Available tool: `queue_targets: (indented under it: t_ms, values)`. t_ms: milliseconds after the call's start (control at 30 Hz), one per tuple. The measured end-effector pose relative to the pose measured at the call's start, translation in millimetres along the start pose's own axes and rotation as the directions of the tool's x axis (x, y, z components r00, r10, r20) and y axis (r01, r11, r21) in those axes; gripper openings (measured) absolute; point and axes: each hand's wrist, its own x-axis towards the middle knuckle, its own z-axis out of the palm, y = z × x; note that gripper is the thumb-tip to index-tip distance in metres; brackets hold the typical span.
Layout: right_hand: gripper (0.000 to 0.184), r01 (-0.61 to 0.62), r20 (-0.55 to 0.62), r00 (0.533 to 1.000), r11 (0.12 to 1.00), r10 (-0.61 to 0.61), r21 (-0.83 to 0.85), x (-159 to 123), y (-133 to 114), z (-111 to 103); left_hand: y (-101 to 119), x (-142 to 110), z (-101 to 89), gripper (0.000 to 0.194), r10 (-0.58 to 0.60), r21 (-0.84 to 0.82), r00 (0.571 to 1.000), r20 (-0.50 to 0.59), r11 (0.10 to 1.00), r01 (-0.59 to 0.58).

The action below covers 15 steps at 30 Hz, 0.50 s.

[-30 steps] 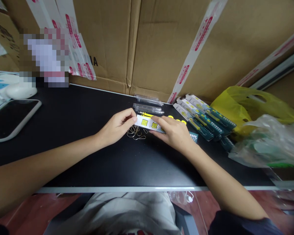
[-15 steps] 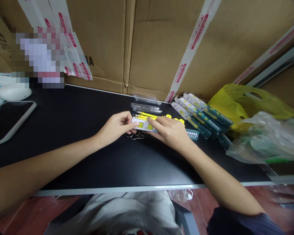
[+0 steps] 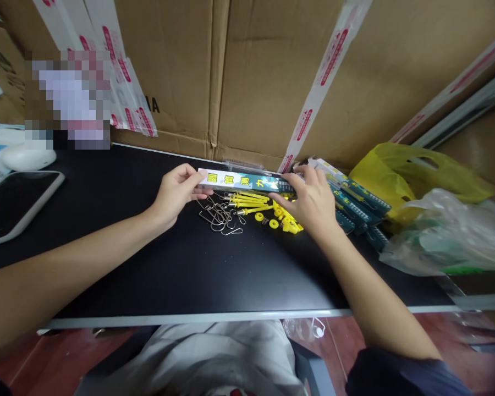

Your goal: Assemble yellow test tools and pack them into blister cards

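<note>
A long, narrow white and green box (image 3: 236, 180) with yellow lettering is held level above the black table. My left hand (image 3: 174, 195) pinches its white end between thumb and fingers. At the green end, my right hand (image 3: 314, 199) has fingers over the top and its thumb below. Just in front of the box lie yellow rods (image 3: 252, 201) with metal tips. Bent wire hooks (image 3: 220, 217) are heaped near my left hand. Yellow rings (image 3: 274, 224) and small yellow caps (image 3: 291, 224) lie beside my right hand, partly hidden by it.
Similar boxes (image 3: 361, 198) are stacked at the right, next to a yellow plastic bag (image 3: 379, 165) and a clear bag (image 3: 457, 236). Clear plastic tubes (image 3: 245, 166) lie behind the held box. A phone (image 3: 20, 201) rests at the left. Tall cardboard (image 3: 264, 82) closes off the back.
Both hands have raised the box up and back, and my left hand has moved left to its end. My right hand has shifted to the other end. Hooks, rods and rings are now uncovered.
</note>
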Motion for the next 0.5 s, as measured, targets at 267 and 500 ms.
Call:
queue_targets:
  t_ms: [267,500]
  values:
    - [0.031,-0.013,0.026,1.000,0.933,0.004,0.359,3,17,20,1,5,-1.2,0.027,0.072,0.019,0.997,-0.011,0.997,-0.071]
    - [0.025,-0.158,-0.089,0.975,0.916,0.204,0.368,16,48,24,9,38,2.2,0.035,0.061,0.162,0.997,0.046,0.984,-0.068]
